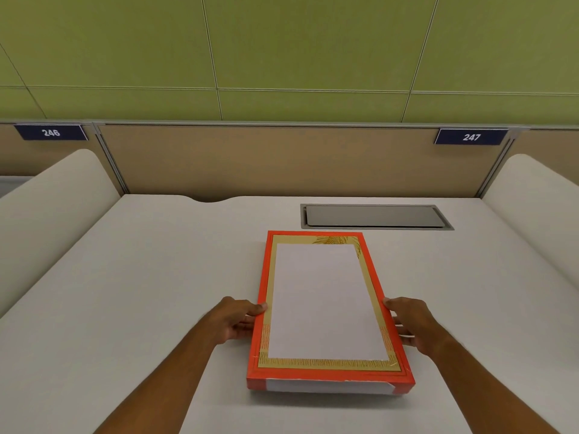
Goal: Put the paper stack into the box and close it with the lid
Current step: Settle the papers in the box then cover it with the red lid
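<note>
While both hands grip its long sides, the red lid (329,308), gold-bordered with a white centre panel, sits on the box (329,387), whose white front shows under the lid's near edge. The left hand (238,321) and the right hand (410,324) each curl around a side, thumbs on top. The box lies near the counter (156,277) middle, just before a grey hatch (376,216) by the far edge.

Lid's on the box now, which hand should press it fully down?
Neither alone: the left hand and right hand grip opposite long edges of the red lid at matching height. Left, if only one; its thumb already lies over the rim.
</note>
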Available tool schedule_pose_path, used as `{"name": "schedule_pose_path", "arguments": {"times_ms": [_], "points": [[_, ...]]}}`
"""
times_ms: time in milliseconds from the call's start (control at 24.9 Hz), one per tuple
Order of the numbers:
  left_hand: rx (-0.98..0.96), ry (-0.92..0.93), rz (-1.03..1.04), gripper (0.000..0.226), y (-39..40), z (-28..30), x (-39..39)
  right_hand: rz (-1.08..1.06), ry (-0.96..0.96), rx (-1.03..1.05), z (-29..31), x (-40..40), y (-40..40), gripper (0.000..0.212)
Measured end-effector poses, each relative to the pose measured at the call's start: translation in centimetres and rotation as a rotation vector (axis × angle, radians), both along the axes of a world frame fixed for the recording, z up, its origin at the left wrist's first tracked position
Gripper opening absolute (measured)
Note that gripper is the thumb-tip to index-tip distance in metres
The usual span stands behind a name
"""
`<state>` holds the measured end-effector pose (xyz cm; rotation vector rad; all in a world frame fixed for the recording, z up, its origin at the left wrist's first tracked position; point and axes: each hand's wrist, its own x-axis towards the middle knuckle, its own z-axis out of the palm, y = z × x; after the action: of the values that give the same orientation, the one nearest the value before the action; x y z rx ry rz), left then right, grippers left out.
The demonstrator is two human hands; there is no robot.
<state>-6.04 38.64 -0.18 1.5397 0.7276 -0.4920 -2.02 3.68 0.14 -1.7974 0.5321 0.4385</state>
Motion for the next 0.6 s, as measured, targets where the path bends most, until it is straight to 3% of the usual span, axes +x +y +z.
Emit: {"name": "schedule_pose_path", "arguments": {"times_ms": [281, 601], "points": [[0.188, -0.117, 0.122, 0.025, 0.0, 0.2, 1.5, -0.02, -0.08, -0.084, 0.2, 2.0, -0.1, 0.022], [0.301, -0.094, 0.133, 0.012, -0.7, -0.1, 2.5, -0.034, 0.02, -0.03, 0.0, 3.4, -0.5, 0.018]]}}
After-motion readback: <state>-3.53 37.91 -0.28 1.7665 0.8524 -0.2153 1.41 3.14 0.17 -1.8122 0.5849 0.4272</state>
